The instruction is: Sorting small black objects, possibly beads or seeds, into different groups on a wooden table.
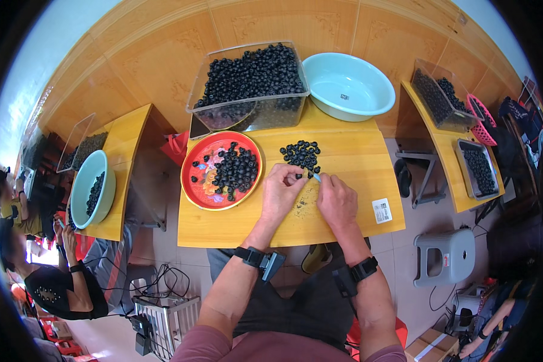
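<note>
Over the yellow table my left hand is closed, pinching a small round black bead between thumb and fingertips. My right hand is closed on a small tool with a light blue end; most of it is hidden by the fingers. The two hands nearly meet. Just beyond them lies a loose pile of black beads. Brown crumbs are scattered on the wood between my hands. Left of my left hand is a round red tray with a flower pattern, partly covered with more black beads.
A clear plastic bin full of black beads and a light blue basin stand at the table's back. A white label lies at right. Side tables hold another basin, bins and a metal tray. A grey stool stands right.
</note>
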A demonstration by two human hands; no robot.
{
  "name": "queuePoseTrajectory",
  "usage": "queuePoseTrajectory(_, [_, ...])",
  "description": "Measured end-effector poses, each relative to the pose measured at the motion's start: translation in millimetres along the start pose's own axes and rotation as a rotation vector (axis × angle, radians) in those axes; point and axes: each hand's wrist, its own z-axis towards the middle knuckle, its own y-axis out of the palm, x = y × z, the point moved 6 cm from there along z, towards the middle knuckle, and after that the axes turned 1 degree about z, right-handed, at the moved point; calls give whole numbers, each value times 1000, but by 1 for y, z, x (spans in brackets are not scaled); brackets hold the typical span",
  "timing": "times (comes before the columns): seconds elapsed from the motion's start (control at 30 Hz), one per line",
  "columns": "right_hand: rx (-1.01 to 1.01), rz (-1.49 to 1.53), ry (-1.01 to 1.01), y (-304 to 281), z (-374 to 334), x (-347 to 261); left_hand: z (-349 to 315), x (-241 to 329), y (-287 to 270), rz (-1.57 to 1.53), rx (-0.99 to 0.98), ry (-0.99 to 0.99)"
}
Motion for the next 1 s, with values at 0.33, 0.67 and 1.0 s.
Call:
queuePoseTrajectory(0.33, [-12, 8, -2, 1, 0, 0, -1, 1, 1, -20, 7, -27])
queuePoseTrajectory(0.67, [9, 19, -27, 0, -1, -1, 0, 3, 2, 76, -13, 27])
queuePoseTrajectory(1.0, [39, 98, -135, -2, -2, -7, 0, 5, 4, 73, -15, 38])
